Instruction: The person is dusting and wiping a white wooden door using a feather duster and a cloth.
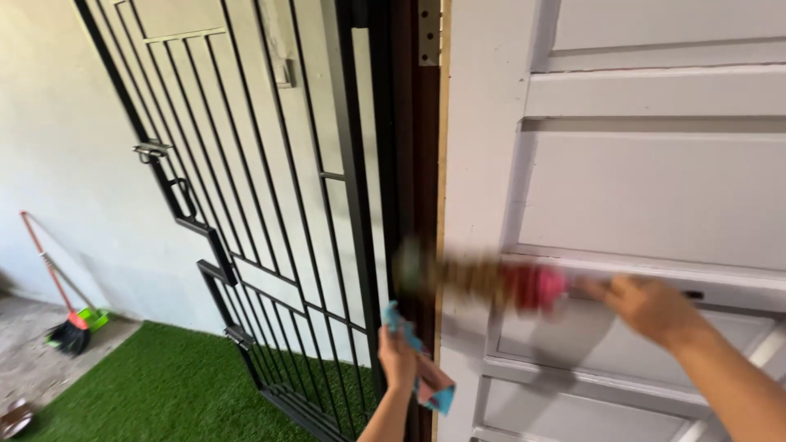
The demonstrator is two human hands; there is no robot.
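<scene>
Right now the person stands close against a white panelled door (647,180) that fills the right half of the view. Their right hand (651,307) is raised at the door's middle rail, fingers wrapped around the handle of a small brush (483,280). The brush is badly blurred: a pink or red part sits just beside the hand, a brownish striped length runs left from it, and a darker tip ends near the door's edge. It lies roughly level across the door's left stile, but I cannot tell whether it touches the wood.

Lower down and to the left, the left hand (399,356) comes up from the bottom edge with its fingers closed on a crumpled cloth (426,372), blue with some pink in it. One end of the cloth sticks up above the knuckles and the other hangs down below the hand, right by the door's edge. The hand is at the gap between the door and the dark brown door frame (417,164).

To the left of the frame stands a black metal gate (270,205) of thin upright bars, with a latch and a handle on its far-left side. Behind the bars is a pale plastered wall (74,164). A strip of green artificial grass (164,385) covers the floor under the gate, and beyond it, at the far left, a broom with a red handle (57,299) leans by the wall with a green dustpan (94,317) next to it.
</scene>
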